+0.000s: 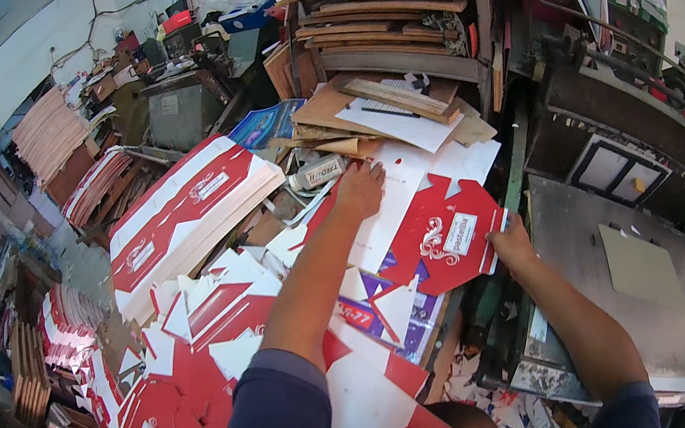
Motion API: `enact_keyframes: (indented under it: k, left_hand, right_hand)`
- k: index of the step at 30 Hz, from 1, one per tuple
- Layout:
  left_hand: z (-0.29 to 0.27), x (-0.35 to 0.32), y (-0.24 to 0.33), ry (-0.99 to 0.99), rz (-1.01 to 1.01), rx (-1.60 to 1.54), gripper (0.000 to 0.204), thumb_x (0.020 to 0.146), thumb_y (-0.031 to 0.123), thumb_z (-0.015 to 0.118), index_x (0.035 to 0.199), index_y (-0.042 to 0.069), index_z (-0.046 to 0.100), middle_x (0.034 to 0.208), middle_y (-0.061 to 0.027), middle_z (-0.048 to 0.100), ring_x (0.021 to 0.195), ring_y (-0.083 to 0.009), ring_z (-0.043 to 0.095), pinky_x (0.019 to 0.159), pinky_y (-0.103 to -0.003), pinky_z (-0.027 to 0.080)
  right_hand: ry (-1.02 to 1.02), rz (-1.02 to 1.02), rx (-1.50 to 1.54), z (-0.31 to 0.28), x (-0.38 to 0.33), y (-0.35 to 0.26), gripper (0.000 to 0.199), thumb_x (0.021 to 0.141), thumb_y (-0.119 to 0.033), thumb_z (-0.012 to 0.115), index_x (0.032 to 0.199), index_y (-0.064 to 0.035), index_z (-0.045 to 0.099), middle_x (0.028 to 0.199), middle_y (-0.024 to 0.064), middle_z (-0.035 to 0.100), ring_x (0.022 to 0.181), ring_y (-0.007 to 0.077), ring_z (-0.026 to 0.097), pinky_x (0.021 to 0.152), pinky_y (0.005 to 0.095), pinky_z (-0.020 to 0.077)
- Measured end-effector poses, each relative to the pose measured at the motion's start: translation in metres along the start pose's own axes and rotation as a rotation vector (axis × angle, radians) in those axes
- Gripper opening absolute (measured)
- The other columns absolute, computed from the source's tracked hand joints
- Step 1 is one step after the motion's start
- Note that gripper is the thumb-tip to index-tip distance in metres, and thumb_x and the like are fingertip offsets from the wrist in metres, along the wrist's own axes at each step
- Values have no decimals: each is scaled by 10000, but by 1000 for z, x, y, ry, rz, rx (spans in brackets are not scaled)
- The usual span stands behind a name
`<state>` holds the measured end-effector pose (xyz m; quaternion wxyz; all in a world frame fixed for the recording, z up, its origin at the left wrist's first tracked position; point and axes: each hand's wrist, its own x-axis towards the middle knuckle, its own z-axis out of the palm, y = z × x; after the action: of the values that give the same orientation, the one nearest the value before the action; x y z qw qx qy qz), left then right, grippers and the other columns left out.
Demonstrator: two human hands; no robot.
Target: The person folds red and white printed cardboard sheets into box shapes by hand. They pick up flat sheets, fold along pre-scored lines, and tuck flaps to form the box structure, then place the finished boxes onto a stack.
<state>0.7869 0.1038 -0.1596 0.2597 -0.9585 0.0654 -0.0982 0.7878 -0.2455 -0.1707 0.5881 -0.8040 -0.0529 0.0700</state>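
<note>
A red and white printed cardboard sheet with cut notches and a white label panel lies before me. My right hand pinches its right edge, thumb on top. Toward the sheet's far left part, my left hand rests palm down with its fingers reaching forward over the white and red card. Just left of those fingers lies a pale bottle on its side. Under my left forearm are loose red and white cut pieces, partly hidden by the arm.
A thick stack of printed sheets stands at the left. Wooden boards fill a rack at the back. On the right is a large machine with a flat metal plate bearing a beige card. Paper scraps litter the floor below.
</note>
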Motion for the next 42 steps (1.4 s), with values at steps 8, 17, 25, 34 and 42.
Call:
enact_keyframes:
  k: [8, 17, 25, 34, 42]
  left_hand:
    - [50, 63, -32, -24, -163, -43, 678, 1014, 441, 442, 1566, 77, 293, 1645, -72, 259, 1513, -341, 220, 1241, -446, 182]
    - [59, 12, -113, -216, -548, -325, 804, 949, 609, 506, 1475, 11, 398, 1461, -191, 501, 1386, -352, 434, 1111, -453, 399]
    - [33, -2, -84, 7, -243, -132, 637, 844, 294, 753, 1414, 180, 491, 1307, -101, 567, 1196, -328, 575, 926, -470, 530]
    - [59, 37, -84, 129, -739, -47, 263, 984, 156, 523, 1223, 97, 615, 1131, -196, 636, 918, -356, 707, 777, -466, 580]
    - [39, 88, -39, 94, -275, -644, 332, 864, 288, 691, 1152, 126, 655, 1069, -197, 700, 1002, -384, 672, 847, -478, 551]
  right_hand:
    - [-20, 25, 101, 2, 32, 16, 664, 861, 23, 619, 1445, 63, 305, 1309, 233, 599, 1168, 287, 629, 1029, 375, 470]
    - [-8, 32, -111, -2, 56, 28, 693, 871, -42, 618, 1464, 68, 276, 1319, 275, 581, 1198, 334, 610, 1040, 387, 463]
    - [7, -10, -64, 4, 37, 19, 682, 849, -89, 621, 1432, 74, 307, 1250, 282, 627, 1163, 358, 640, 1011, 402, 484]
    - [-54, 40, -120, 5, 43, 22, 720, 882, -8, 620, 1487, 91, 242, 1347, 261, 569, 1227, 295, 596, 1056, 370, 448]
    - [31, -4, -127, 1, 54, 32, 657, 855, -103, 626, 1417, 76, 336, 1251, 306, 622, 1184, 397, 624, 1035, 410, 467]
